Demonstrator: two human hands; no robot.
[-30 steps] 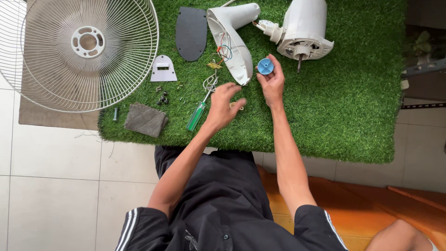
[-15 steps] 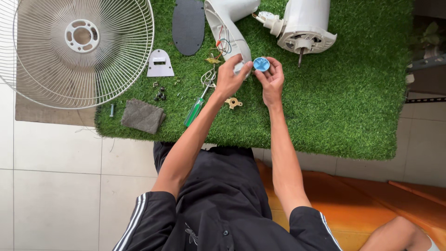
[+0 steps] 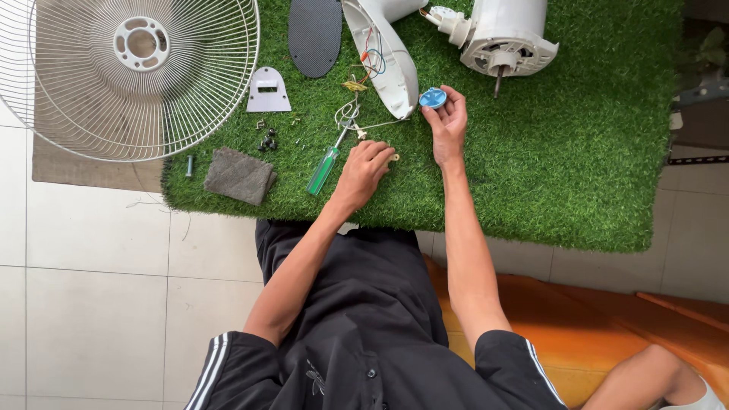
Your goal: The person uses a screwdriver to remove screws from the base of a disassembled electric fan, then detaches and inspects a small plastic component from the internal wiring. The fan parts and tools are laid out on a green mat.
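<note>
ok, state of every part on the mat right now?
fan guard: detached, lying flat, half off the mat
motor: bare, lying on its side
white housing: open, wires exposed
blue knob: off the fan, held in right hand
small tan part: on the grass, under left hand
screwdriver: lying unused
screws: loose
grey cloth: folded

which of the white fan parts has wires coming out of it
The long curved white housing lying open beside the motor; coloured wires spill from its hollow. The small flat white plate and wire grille have none.
</note>
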